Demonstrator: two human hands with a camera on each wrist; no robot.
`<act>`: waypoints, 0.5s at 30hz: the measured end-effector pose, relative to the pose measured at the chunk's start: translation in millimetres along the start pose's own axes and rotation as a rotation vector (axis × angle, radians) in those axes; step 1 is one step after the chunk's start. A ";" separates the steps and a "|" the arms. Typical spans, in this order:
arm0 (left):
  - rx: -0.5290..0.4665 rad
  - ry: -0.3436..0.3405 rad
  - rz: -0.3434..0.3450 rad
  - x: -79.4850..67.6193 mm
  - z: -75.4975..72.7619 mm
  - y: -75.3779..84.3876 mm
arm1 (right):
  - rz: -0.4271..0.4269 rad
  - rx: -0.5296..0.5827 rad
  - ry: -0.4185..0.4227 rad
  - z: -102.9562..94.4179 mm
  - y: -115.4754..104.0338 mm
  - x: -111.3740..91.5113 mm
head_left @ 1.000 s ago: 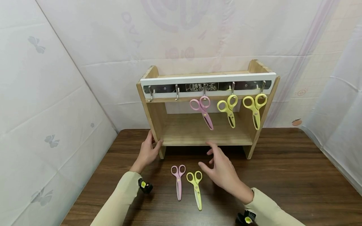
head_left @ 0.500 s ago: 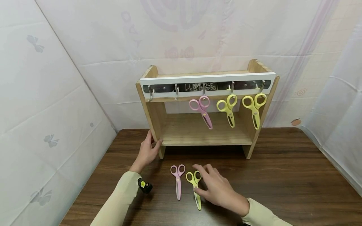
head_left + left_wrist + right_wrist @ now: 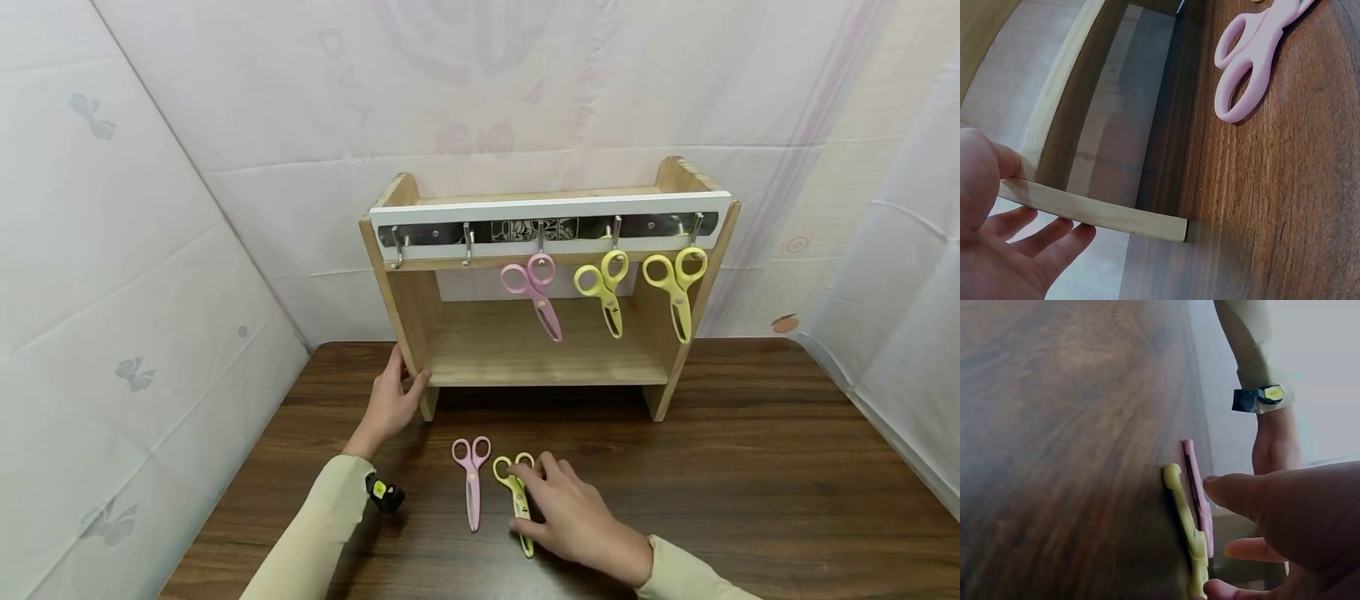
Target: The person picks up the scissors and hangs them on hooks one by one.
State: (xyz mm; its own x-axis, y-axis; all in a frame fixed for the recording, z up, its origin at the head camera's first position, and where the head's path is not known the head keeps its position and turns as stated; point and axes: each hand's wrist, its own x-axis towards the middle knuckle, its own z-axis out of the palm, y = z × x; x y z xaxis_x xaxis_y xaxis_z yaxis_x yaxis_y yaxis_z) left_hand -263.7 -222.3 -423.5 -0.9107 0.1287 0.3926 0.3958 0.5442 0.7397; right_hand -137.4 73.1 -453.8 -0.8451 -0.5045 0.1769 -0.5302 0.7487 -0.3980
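Observation:
My left hand (image 3: 390,404) grips the lower left side panel of a small wooden shelf (image 3: 547,367), thumb on the front edge and fingers behind, as the left wrist view shows on the panel (image 3: 1104,212). Over the yellow scissors (image 3: 521,500) on the table is my right hand (image 3: 570,508), thumb and fingers spread apart. Its index fingertip overlaps a handle loop, its thumb the blades. To their left lie pink scissors (image 3: 472,483), loops toward the shelf. In the right wrist view the yellow scissors (image 3: 1179,497) lie flat, fingertips right beside them.
A white rail (image 3: 450,212) with several metal hooks runs along the shelf's upper front. Pink scissors (image 3: 546,312) hang from the middle hook, and yellow scissors (image 3: 611,312) and another yellow pair (image 3: 679,312) hang to the right. Patterned cloth (image 3: 300,100) encloses the dark wooden table (image 3: 750,467).
My right hand has come down and toward me from near the shelf's front edge to the yellow scissors on the table. The left hand keeps its hold on the shelf.

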 end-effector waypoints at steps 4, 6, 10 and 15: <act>0.004 0.003 0.000 -0.1 -0.1 0.1 | -0.030 -0.033 0.002 4.4 0.6 -1.4; 0.006 0.003 0.004 0.0 0.1 -0.2 | -0.043 -0.060 0.010 6.4 1.2 -1.9; 0.010 0.007 0.012 0.1 0.5 -0.5 | -0.055 -0.094 0.018 9.2 2.2 -2.6; 0.009 0.015 0.016 0.6 0.7 -0.6 | -0.051 -0.095 0.005 9.3 1.8 -2.4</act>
State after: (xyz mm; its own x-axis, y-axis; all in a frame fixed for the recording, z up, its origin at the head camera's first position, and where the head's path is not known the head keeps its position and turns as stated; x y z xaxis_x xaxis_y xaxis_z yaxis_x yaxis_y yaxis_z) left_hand -264.6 -222.0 -424.1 -0.9024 0.1252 0.4123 0.4090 0.5499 0.7283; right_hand -135.7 71.7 -463.3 -0.8173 -0.5406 0.1994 -0.5761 0.7599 -0.3012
